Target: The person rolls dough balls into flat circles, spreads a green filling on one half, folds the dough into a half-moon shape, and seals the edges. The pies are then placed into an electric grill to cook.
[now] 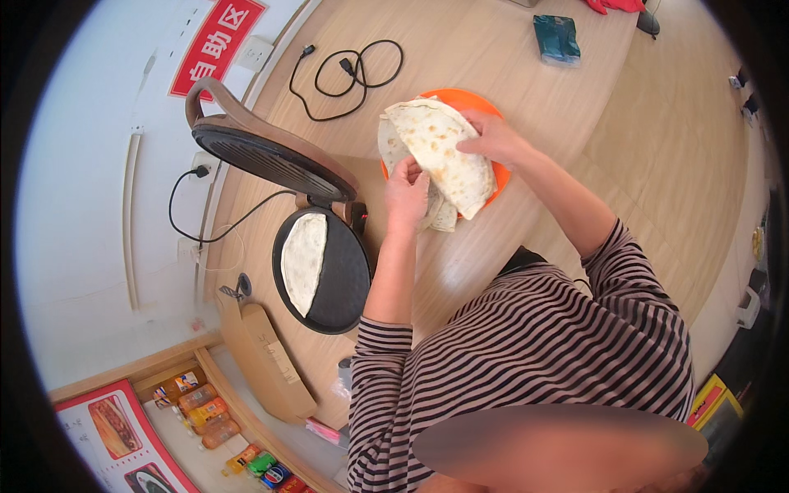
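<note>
A folded, brown-spotted flatbread (444, 152) is tilted over an orange plate (475, 100). My right hand (493, 138) grips its right side, thumb on top and the other fingers partly hidden. My left hand (408, 194) is closed, fingertips pinched at the bread's lower left edge; what lies between them is partly hidden. More flatbread (445, 220) shows beneath the held one, on the plate and past its rim. Left of my left forearm, a paler half-moon flatbread (303, 264) lies on the left half of a round black electric griddle (343, 283).
The griddle's ridged lid (267, 160) stands raised, with its cord running to a wall plug (200, 171). A loose black cable (362, 80) lies at the table's back. A dark green packet (557, 39) sits at far right, a cardboard box (265, 361) at lower left.
</note>
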A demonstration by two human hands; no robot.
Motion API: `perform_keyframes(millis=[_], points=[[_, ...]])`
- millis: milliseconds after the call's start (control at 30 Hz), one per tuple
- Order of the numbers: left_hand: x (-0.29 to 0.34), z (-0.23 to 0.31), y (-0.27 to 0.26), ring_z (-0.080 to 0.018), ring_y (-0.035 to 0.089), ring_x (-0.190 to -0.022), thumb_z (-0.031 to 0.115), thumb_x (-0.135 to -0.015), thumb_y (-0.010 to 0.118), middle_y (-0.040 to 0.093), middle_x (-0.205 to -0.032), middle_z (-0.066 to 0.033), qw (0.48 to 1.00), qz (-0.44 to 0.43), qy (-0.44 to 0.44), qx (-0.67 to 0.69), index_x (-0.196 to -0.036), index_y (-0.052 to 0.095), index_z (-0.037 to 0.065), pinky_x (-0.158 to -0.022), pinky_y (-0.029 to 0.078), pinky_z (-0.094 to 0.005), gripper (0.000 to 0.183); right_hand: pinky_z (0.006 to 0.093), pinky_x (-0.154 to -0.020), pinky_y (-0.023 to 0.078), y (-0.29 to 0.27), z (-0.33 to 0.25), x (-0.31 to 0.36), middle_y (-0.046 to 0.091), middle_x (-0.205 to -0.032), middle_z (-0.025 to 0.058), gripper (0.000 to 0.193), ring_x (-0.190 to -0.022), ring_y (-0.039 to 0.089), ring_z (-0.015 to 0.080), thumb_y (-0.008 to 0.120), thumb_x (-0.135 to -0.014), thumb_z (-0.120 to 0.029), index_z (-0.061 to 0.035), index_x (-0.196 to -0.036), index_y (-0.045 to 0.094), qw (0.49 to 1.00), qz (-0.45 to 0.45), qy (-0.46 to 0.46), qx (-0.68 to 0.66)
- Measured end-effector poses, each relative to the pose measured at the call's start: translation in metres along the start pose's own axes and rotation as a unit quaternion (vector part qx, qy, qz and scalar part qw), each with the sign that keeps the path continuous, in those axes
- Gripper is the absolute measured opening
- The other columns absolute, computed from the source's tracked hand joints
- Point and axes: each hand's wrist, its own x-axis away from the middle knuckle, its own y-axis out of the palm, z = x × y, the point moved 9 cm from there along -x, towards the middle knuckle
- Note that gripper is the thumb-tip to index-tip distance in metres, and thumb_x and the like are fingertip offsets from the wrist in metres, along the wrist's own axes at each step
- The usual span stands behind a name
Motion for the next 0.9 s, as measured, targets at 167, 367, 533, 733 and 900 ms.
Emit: perform_keyframes(millis=[167, 367, 533, 733, 900], points=[[0.036, 0.035, -0.014, -0.0388, 0.058, -0.111, 0.019, -0.086, 0.071, 0.062, -0.118, -0.0222, 0.867, 0.161, 0.201, -0.427, -0.129, 0.057, 0.000, -0.098, 0.047, -0.0432, 0.050, 0.0327, -0.098, 0.052, -0.026, -0.039, 0.004, 0.068, -0.121, 0.0094, 0.049, -0.108, 0.066, 0.0173, 0.067, -0.082, 0.003, 0.0010, -0.131, 0.059, 0.999, 0.037, 0.001, 0.037], [0.039, -0.011, -0.034, -0.0412, 0.051, -0.119, 0.034, -0.081, 0.075, 0.056, -0.128, -0.0246, 0.941, 0.093, -0.043, -0.324, -0.129, 0.053, -0.003, -0.100, 0.043, -0.0481, 0.063, 0.0392, -0.098, 0.050, -0.012, -0.102, 0.033, 0.067, -0.120, 0.0178, 0.046, -0.111, 0.065, 0.0314, 0.062, -0.082, -0.002, 0.0021, -0.128, 0.059, 0.883, 0.140, -0.185, 0.409], [0.059, 0.026, 0.005, -0.0369, 0.052, -0.118, 0.034, -0.077, 0.081, 0.056, -0.129, -0.0218, 0.861, 0.058, 0.155, -0.481, -0.126, 0.055, -0.002, -0.097, 0.043, -0.0504, 0.066, 0.0446, -0.099, 0.048, 0.032, -0.075, 0.019, 0.064, -0.122, 0.0234, 0.046, -0.115, 0.059, 0.0411, 0.057, -0.081, -0.002, 0.0016, -0.127, 0.057, 0.850, 0.113, -0.108, 0.504], [0.037, 0.013, 0.006, -0.0358, 0.064, -0.091, 0.021, -0.080, 0.076, 0.067, -0.100, -0.0189, 0.853, 0.055, 0.154, -0.496, -0.111, 0.060, 0.000, -0.077, 0.053, -0.0470, 0.040, 0.0452, -0.096, 0.049, 0.034, -0.061, 0.010, 0.064, -0.120, 0.0225, 0.046, -0.116, 0.060, 0.0390, 0.057, -0.082, -0.002, 0.0007, -0.128, 0.056, 0.894, 0.078, -0.044, 0.440], [0.034, 0.014, -0.030, -0.0388, 0.066, -0.072, 0.010, -0.088, 0.060, 0.066, -0.082, -0.0229, 0.885, 0.246, 0.114, -0.379, -0.106, 0.062, 0.000, -0.066, 0.054, -0.0492, 0.021, 0.0449, -0.104, 0.045, 0.064, -0.052, 0.000, 0.057, -0.132, 0.0254, 0.052, -0.123, 0.055, 0.0388, 0.058, -0.084, -0.008, 0.0000, -0.135, 0.053, 0.850, 0.028, -0.027, 0.525]])
